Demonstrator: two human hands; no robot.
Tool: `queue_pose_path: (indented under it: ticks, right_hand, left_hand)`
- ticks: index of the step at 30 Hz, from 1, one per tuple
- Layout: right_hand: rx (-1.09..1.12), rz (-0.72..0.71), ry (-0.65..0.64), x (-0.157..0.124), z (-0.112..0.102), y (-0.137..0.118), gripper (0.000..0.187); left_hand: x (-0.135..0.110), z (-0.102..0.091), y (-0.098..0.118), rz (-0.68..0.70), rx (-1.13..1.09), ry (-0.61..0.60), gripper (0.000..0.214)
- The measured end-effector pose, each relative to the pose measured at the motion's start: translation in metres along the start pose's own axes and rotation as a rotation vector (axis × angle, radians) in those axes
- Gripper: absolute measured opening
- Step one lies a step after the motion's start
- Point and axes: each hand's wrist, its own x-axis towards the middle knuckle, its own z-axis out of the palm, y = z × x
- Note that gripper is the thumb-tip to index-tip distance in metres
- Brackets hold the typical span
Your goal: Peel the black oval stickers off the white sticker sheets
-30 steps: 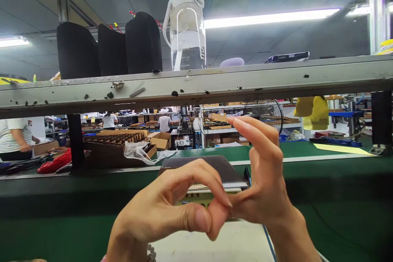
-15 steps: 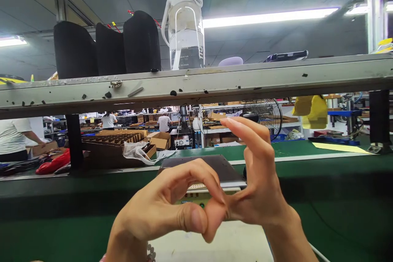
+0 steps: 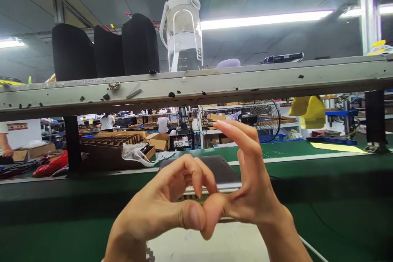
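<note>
Head view, only camera. Left hand (image 3: 159,208) and right hand (image 3: 251,196) meet in mid-air before the wearer; nothing seen held in either. Thumbs in contact: tip of the left thumb (image 3: 195,217) against the right thumb (image 3: 213,217), which slants down and leftward.

Nearest object: dark-topped box (image 3: 221,168), straight beyond the fingers, partly screened by both hands. Its visible front edge runs left to right; long axis not certain, depth foreshortened. Neither hand clearly nearer: left overlaps its left portion, right its right edge. No contact with it evident.

Pose, left: fingers bowed over and downward, a gap between them and the thumb; whether one fingertip touches the right thumb, cannot tell. Pose, right: wrist low, fingers raised and bent leftward, spread well away from the thumb.

Surroundings: pale surface (image 3: 211,243) below the hands, green counter (image 3: 331,208) either side. Shelf (image 3: 215,84) crosses above, carrying a clear bottle (image 3: 186,41), upright, and black curved pieces (image 3: 139,45) left of it.
</note>
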Motion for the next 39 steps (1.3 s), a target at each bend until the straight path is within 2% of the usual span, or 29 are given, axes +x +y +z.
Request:
queue_pose_path:
  ticks: [11,20,23,27,30,33,36,39]
  right_hand:
    - [0.029,0.035,-0.007,0.0,-0.002,-0.001,0.068]
    - [0.006,0.045,-0.031,0.002,-0.003,-0.002,0.061]
    - [0.05,0.066,-0.04,0.001,-0.001,-0.001,0.061]
    - [0.175,0.15,-0.032,-0.002,0.003,0.001,0.063]
    - [0.292,0.228,0.037,-0.003,0.007,0.003,0.062]
    - [0.483,0.315,0.145,-0.001,0.009,0.005,0.058]
    - [0.631,0.381,0.245,0.003,0.006,0.003,0.053]
    - [0.672,0.402,0.327,0.006,0.0,0.001,0.049]
  left_hand:
    - [0.01,0.005,0.002,0.004,-0.01,0.049,0.032]
    - [0.011,0.004,-0.001,0.003,-0.024,0.056,0.031]
    - [0.011,0.005,-0.001,0.002,-0.009,0.039,0.031]
    - [0.013,0.009,0.0,0.025,-0.094,0.051,0.03]
    - [0.017,0.011,0.0,0.083,-0.075,0.083,0.03]
    - [0.02,0.011,-0.001,0.16,-0.014,0.165,0.039]
    - [0.023,0.01,-0.002,0.199,-0.087,0.241,0.047]
    - [0.024,0.008,-0.003,0.195,-0.177,0.267,0.053]
